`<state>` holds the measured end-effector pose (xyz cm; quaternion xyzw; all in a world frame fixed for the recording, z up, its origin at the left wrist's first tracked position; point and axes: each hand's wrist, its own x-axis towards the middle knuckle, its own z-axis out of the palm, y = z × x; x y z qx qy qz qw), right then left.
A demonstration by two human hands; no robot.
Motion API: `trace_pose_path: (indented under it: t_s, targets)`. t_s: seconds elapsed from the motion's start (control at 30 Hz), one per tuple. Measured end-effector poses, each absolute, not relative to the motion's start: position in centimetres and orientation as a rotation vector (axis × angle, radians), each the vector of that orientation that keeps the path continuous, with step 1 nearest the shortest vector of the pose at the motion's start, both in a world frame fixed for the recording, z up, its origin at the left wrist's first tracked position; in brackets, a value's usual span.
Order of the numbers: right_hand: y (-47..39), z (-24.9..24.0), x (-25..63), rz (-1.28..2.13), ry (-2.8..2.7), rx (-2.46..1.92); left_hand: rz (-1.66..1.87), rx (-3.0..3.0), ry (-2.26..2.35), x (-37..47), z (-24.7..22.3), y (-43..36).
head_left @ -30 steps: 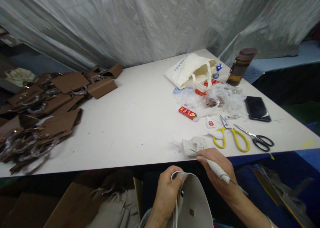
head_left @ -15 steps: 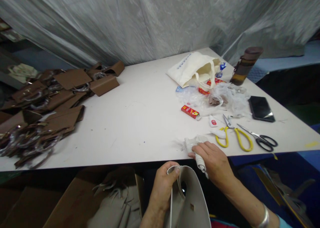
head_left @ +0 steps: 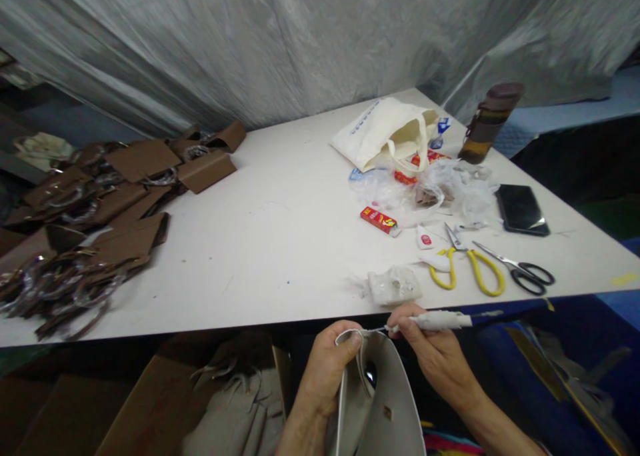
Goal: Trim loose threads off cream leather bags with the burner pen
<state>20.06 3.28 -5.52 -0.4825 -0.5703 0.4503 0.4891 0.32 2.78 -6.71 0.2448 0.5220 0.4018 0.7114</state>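
Note:
My left hand (head_left: 330, 363) grips the rim of a pale grey leather bag (head_left: 395, 403), thumb inside and fingers outside. Part of the bag's inside shows, with a small metal fitting on the wall. In my right hand (head_left: 430, 349) is a thin-tipped tool with a white wrapped handle (head_left: 445, 320), pinched near its front. Its slim tip reaches the bag's top edge beside my left thumb; whether it touches is too fine to tell. Just beyond my hands, a clear plastic-wrapped white packet (head_left: 395, 285) lies at the table's front edge.
Brown leather bag pieces (head_left: 145, 159) are heaped at the table's left. On the right lie yellow-handled scissors (head_left: 486, 273), black-handled scissors (head_left: 530, 277), a phone (head_left: 523, 209), a red box (head_left: 379, 220), a cream tote (head_left: 373, 136) and a bottle (head_left: 493, 123). Below stands a carton (head_left: 145, 389).
My right hand has come off the plastic-wrapped packet and moved down toward the bag. The white-handled tool has swung round, its tip now at the bag's rim. My left hand keeps its grip.

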Motion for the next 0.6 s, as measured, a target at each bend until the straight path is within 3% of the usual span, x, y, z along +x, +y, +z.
trace_pose_path:
  t_s: [0.6]
  targets:
    - [4.1, -6.25, 19.71, 1.2, -1.427, -1.148, 0.944, 0.493, 1.156, 0.98, -7.29, 2.15]
